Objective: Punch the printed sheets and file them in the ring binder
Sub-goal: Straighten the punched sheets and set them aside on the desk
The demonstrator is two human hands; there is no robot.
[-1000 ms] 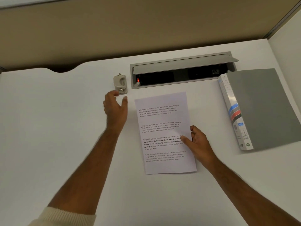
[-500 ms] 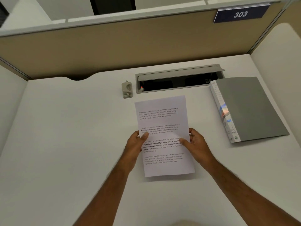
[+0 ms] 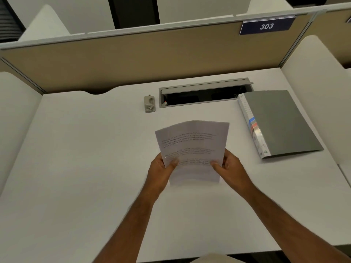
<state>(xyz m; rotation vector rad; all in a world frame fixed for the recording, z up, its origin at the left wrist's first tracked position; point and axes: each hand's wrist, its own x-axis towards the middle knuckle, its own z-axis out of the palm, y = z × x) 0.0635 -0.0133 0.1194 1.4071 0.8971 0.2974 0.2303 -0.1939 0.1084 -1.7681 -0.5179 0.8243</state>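
The printed sheets (image 3: 191, 143) are lifted off the white desk (image 3: 76, 168) and bow slightly, text side up. My left hand (image 3: 161, 169) grips their lower left edge, thumb on top. My right hand (image 3: 228, 168) grips the lower right edge the same way. A small grey hole punch (image 3: 149, 104) stands on the desk beyond the sheets, to the left. The grey ring binder (image 3: 279, 122) lies closed at the right, its labelled spine facing the sheets.
An open cable tray (image 3: 205, 93) is sunk into the desk behind the sheets. A beige partition (image 3: 152, 57) with a "303" plate closes the back. White side panels stand at left and right.
My left hand came back from near the hole punch and took the sheets' left edge. Both hands have raised the sheets off the desk. The view has tilted up.
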